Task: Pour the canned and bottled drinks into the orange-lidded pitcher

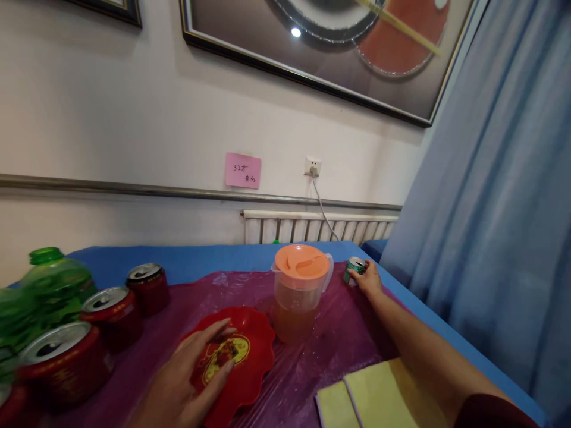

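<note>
At the far right of the table, my right hand (370, 279) has its fingers around a small green drink can (355, 270), which is upright with its top opened. My left hand (187, 371) hovers at or over the near left side of a red scalloped plate (250, 380), fingers apart and holding nothing that I can see. A yellow printed pattern with something small and dark on it shows at the plate's middle. Between the two hands stands a clear plastic pitcher (294, 309) with an orange lid, partly filled with amber liquid.
Several red cans (66, 368) line the left side, beside green plastic bottles (57, 279). A folded yellow cloth (379, 392) lies near my right forearm. Purple plastic sheeting (330, 339) covers part of the blue tabletop (187, 258). A blue curtain (491, 208) hangs at the right.
</note>
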{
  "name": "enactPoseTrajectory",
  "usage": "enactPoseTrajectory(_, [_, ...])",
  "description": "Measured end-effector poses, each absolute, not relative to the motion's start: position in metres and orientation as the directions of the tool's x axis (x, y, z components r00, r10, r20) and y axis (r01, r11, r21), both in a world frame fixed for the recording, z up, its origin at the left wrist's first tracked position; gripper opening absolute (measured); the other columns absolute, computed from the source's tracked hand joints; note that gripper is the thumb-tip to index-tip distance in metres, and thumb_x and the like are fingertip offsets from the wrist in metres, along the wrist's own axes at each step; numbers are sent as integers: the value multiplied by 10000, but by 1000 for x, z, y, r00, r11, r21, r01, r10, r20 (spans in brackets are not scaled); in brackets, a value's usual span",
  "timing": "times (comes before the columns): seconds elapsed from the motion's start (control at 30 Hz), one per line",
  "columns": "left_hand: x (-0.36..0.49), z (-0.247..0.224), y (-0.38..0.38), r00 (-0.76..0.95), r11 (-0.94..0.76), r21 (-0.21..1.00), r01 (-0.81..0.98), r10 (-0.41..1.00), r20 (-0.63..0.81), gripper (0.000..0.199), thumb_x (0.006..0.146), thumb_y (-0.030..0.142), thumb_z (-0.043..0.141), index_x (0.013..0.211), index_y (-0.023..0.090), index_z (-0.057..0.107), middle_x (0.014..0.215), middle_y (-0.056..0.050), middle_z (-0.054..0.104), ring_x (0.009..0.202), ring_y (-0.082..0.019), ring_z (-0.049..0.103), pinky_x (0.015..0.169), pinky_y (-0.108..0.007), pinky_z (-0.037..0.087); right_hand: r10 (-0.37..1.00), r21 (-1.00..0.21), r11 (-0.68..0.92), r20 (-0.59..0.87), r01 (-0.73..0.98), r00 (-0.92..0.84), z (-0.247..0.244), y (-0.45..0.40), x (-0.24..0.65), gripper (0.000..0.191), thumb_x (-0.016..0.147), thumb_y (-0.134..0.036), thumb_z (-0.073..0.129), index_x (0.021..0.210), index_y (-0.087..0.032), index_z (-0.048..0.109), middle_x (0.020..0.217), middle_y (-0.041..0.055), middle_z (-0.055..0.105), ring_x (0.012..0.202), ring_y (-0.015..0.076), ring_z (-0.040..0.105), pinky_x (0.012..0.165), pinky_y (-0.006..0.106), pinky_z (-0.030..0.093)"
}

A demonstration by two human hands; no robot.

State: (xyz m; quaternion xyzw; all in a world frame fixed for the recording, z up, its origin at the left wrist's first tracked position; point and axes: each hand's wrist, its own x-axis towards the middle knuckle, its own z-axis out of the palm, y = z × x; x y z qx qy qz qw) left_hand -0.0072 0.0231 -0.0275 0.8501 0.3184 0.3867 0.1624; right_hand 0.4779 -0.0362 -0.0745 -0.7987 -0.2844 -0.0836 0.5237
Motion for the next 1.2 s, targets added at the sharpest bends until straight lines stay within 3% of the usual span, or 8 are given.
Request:
enactPoseTrajectory(0.13, [-9,-22,10,532,-750,540,383,657,534,462,864,384,620,1309,272,568,1194,-68,730,1067,-257,711,943,-381,582,278,-776,-295,488,557,827,-60,-62,447,753,677,-632,638,1142,-49,530,1210,328,569,1238,438,478,1033,558,360])
enactPoseTrajectory(0.23, [-7,-15,-4,538,-752,551,361,651,535,448,868,299,610,1310,254,554,1181,-69,727,1084,-234,696,964,-384,564,297,-747,-220,562,628,772,-55,-96,398,667,790,-622,517,1162,-68,544,1176,267,577,1238,398,466,1049,566,355])
enactPoseTrajectory(0.33, [-6,-13,-11,506,-762,560,324,640,578,427,870,258,608,1292,231,550,1154,-76,728,1071,-222,694,986,-395,544,533,-552,101,733,828,423,-54,-138,322,436,875,-458,572,1220,-191,562,1211,163,604,1139,318,573,938,490,487])
enactPoseTrajectory(0.43, [-6,-15,-12,437,-762,576,297,645,628,428,863,235,611,1286,224,549,1136,-84,729,1051,-229,697,984,-409,540,765,-401,391,643,828,-50,-62,-163,231,428,888,-312,618,1312,-308,561,1286,98,635,1173,290,603,924,430,523])
enactPoseTrajectory(0.57, [-8,-13,-13,375,-771,581,262,636,675,411,874,238,605,1280,217,546,1109,-87,731,1025,-224,701,967,-403,546,780,-321,595,454,737,-432,-86,-152,127,434,759,-527,775,1139,-351,660,1093,31,741,948,282,685,791,391,557])
enactPoseTrajectory(0.7, [-8,-7,-12,345,-781,576,242,624,701,395,860,224,608,1252,218,561,1084,-78,737,1002,-216,705,963,-406,550,770,-303,622,403,722,-494,-105,-131,65,332,840,-502,712,1100,-299,665,1163,11,724,977,272,664,833,408,551])
enactPoseTrajectory(0.9, [-5,4,-9,312,-760,615,208,648,695,384,859,215,600,1239,209,548,1089,-79,737,993,-202,711,963,-406,553,669,-86,718,359,690,-651,-107,-134,46,257,957,-503,575,1154,-345,622,1188,-26,703,909,222,652,748,363,565])
enactPoseTrajectory(1.2, [-1,29,-3,314,-742,635,215,668,675,361,859,197,588,1218,189,555,1087,-82,739,987,-191,714,949,-389,561,676,-101,723,310,684,-669,-83,-140,51,340,969,-519,535,1215,-292,600,1266,24,661,955,242,635,761,431,568])
